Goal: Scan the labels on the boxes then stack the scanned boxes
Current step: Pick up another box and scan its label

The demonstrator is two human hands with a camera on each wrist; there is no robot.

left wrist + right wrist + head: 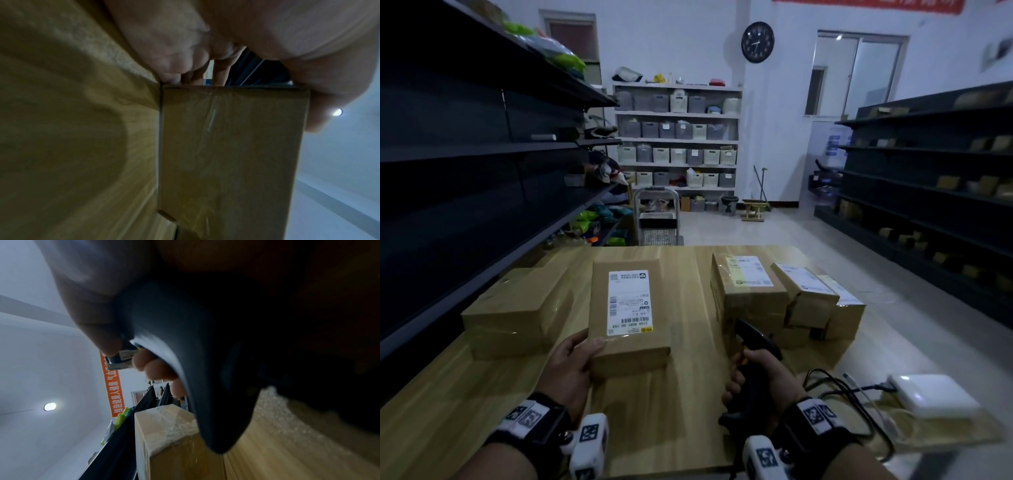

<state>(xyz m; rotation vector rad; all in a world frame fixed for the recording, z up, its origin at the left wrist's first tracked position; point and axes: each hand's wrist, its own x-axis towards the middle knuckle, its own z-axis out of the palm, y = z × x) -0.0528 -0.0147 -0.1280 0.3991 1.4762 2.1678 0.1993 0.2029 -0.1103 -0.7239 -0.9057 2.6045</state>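
Nearest, the left hand (570,365) grips the near-left corner of a labelled cardboard box (628,317), thumb on top, tilting its label (629,301) up, while the right hand (760,377) is wrapped around a black barcode scanner (755,346). Bare wooden surface (688,411) lies between the hands, with stacked boxes (517,313) left and unscanned boxes (784,298) close on the right.

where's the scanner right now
In the head view the scanner is right of centre, gripped in the right hand above the table, just in front of the box pile on the right.
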